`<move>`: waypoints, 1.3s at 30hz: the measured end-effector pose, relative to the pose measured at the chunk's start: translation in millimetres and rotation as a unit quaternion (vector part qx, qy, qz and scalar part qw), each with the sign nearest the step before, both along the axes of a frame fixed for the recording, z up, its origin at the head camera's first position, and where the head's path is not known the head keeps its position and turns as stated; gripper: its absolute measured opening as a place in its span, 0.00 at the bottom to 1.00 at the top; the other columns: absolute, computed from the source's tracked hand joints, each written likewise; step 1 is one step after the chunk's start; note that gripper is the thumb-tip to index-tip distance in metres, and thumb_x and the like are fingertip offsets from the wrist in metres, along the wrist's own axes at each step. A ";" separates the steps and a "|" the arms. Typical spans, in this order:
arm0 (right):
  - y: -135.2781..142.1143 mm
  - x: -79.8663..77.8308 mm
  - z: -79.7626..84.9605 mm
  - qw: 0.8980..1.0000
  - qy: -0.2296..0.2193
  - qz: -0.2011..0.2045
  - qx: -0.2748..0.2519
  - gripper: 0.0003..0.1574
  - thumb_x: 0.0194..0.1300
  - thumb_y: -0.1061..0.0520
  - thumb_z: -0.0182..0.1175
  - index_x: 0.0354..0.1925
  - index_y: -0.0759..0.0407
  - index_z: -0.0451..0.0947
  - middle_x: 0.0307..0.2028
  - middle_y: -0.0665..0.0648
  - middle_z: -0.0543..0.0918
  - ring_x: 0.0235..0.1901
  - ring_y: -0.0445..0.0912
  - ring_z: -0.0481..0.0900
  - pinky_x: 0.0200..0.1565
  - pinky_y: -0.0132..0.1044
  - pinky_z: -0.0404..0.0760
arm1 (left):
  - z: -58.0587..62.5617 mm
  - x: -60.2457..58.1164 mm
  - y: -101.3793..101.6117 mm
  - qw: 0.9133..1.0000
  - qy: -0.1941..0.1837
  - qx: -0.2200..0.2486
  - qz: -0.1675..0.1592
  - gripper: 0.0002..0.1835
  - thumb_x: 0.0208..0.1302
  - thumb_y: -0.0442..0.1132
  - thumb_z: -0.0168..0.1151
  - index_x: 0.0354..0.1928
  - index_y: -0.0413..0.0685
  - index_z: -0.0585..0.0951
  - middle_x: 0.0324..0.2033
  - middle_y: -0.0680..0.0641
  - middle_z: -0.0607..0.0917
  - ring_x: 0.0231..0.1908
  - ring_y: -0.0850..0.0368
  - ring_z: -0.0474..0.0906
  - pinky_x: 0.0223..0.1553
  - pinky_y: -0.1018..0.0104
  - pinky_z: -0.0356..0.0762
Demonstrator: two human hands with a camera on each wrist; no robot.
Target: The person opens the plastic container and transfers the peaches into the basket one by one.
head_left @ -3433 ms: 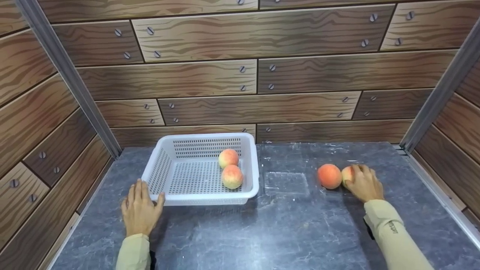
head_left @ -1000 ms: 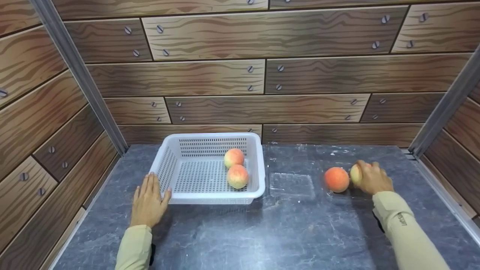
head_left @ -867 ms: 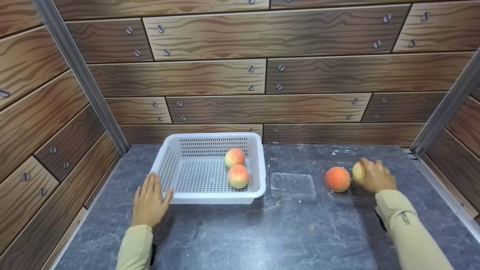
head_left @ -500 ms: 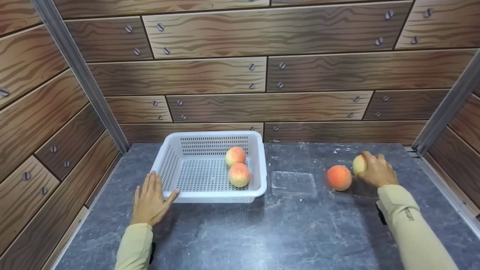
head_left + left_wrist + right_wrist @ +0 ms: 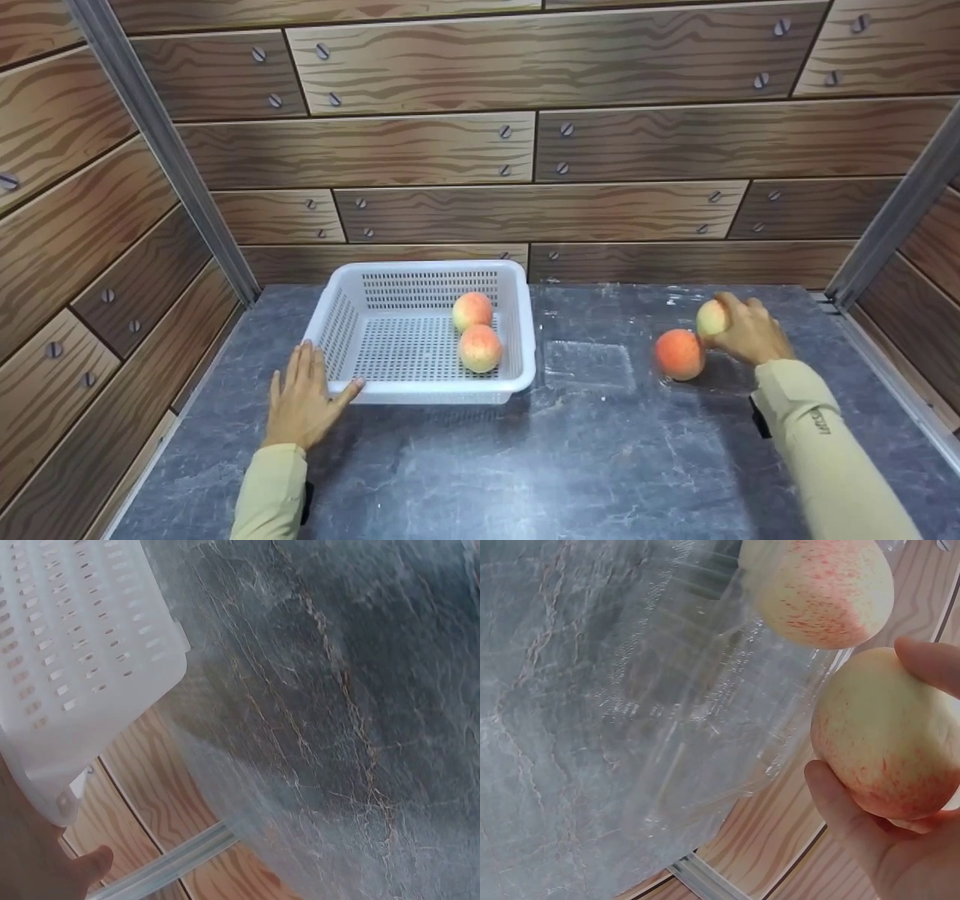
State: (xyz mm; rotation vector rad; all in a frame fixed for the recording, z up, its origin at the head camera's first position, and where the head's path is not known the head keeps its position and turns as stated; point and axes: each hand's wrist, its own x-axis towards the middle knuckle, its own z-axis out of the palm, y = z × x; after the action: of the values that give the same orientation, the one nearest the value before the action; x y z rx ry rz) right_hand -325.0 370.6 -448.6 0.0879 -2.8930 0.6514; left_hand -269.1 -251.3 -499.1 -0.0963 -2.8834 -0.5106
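My right hand [image 5: 750,334] grips a pale yellow and pink peach [image 5: 711,319] between thumb and fingers; the right wrist view shows the held peach [image 5: 889,739] close up. Just left of it, a redder peach [image 5: 680,354] sits in a clear plastic tray [image 5: 589,365]. On the left side, my left hand [image 5: 300,401] rests at the front left corner of a white perforated basket [image 5: 427,387], fingers straight along its side and thumb on the front rim. Inside the basket, toward its right wall, lie two peaches, a rear peach [image 5: 472,309] and a front peach [image 5: 480,349].
The grey marbled tabletop [image 5: 510,465] carries everything. Wood-patterned panels [image 5: 420,150] rise at the back and both sides, with metal corner posts [image 5: 172,165] between them. The basket stands near the back panel.
My right hand has lifted the peach from beside the redder one and holds it slightly higher. My left thumb has spread further onto the basket's front rim. The view has shifted a little.
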 end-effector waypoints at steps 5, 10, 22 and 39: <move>-6.3 -2.9 5.6 1.000 -0.008 0.001 0.002 0.50 0.53 0.55 0.72 0.67 0.72 0.61 0.49 0.85 0.67 0.44 0.81 0.73 0.42 0.72 0.76 | 6.9 2.6 -2.4 0.999 -0.034 0.001 -0.004 0.55 0.70 0.69 0.50 0.76 0.25 0.49 0.77 0.29 0.45 0.77 0.33 0.39 0.71 0.31 0.35; -11.9 -5.6 9.2 1.000 -0.007 0.005 -0.005 0.50 0.53 0.55 0.71 0.67 0.72 0.61 0.50 0.84 0.67 0.44 0.81 0.73 0.43 0.73 0.76 | 13.1 4.0 -5.3 0.998 -0.056 0.006 -0.009 0.57 0.69 0.69 0.50 0.76 0.26 0.46 0.77 0.28 0.41 0.77 0.32 0.36 0.71 0.30 0.34; -24.3 -14.2 23.0 1.000 -0.010 0.022 -0.013 0.49 0.51 0.58 0.70 0.68 0.68 0.61 0.51 0.83 0.66 0.46 0.80 0.72 0.43 0.73 0.75 | 14.3 1.1 -4.0 0.998 -0.059 0.014 -0.013 0.58 0.68 0.70 0.51 0.76 0.25 0.46 0.77 0.28 0.41 0.77 0.32 0.36 0.71 0.30 0.31; -48.4 -15.8 18.4 0.998 0.028 0.049 -0.025 0.49 0.47 0.59 0.72 0.66 0.69 0.64 0.51 0.83 0.69 0.50 0.80 0.70 0.45 0.74 0.73 | 9.8 -1.4 -3.3 0.998 -0.061 0.017 -0.014 0.58 0.67 0.70 0.52 0.76 0.25 0.48 0.77 0.28 0.42 0.77 0.32 0.35 0.70 0.30 0.29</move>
State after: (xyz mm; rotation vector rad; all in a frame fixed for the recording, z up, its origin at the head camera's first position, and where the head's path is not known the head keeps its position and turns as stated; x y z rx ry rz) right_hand -340.8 322.2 -430.1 0.2377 -2.8313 0.7243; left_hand -270.5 -254.6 -489.4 -0.1051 -2.9934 -0.5911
